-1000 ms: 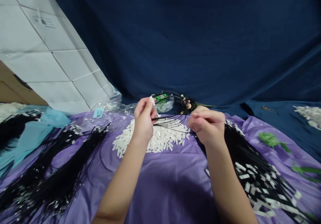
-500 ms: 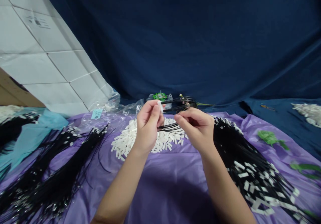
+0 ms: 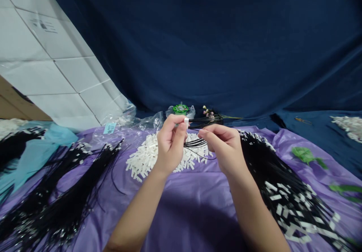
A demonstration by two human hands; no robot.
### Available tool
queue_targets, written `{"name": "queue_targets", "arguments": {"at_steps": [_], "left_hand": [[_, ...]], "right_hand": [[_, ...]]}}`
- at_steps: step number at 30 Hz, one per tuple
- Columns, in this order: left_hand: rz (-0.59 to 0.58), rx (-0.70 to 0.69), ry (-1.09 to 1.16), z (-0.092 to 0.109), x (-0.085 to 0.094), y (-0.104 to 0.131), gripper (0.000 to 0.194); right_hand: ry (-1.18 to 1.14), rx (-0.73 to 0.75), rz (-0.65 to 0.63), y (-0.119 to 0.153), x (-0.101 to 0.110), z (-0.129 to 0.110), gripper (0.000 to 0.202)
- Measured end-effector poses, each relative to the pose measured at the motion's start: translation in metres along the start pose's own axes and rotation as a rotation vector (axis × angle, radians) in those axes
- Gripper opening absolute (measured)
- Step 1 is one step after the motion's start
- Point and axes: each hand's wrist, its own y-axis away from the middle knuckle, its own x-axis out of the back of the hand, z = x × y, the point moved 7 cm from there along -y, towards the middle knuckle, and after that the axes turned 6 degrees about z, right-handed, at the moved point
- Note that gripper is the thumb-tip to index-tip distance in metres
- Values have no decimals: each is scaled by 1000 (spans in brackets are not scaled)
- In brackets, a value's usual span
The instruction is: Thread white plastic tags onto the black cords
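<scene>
Between thumb and fingers, my left hand [image 3: 172, 142] pinches a small white piece [image 3: 186, 121] along with several thin black cords [image 3: 196, 143] that stretch to the right. My right hand [image 3: 223, 142] is closed on the cords' other side, thumb and forefinger pressed together; its fingertips cover what they pinch. The hands are close but apart, above a pile of small white pieces [image 3: 144, 156] on a purple cloth [image 3: 192, 199].
Bundles of black cords lie at left [image 3: 76, 191] and right [image 3: 263, 161], the right one with white tags. Behind the hands are a green round object [image 3: 180, 109], small flowers [image 3: 208, 112] and clear plastic bags [image 3: 149, 122]. A dark blue curtain [image 3: 212, 45] hangs behind.
My left hand has shifted slightly right, closer to my right hand, carrying the white piece with it. The held cords now hang a little differently between the hands.
</scene>
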Motion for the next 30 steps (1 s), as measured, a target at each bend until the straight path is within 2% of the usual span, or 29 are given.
{"name": "queue_targets", "arguments": {"at_steps": [4,9,17,24,30], "left_hand": [[4,-123,-130,6,0,2,12],[37,-195,-273,11,0,3,15],[55,-302,-316,15,-2,7,11],[73,-334,-289,12,-2,9,9],[58,-374,-269,17,-1,11,10]], "right_hand": [[-110,-146,-60,0,-7,11,17],[-115,-187,-61,4,-10,12,18],[-327,-408,-66,7,-20,25,21],[-212,-328,32,6,-18,23,23],[-202,-288,45,10,-22,24,21]]}}
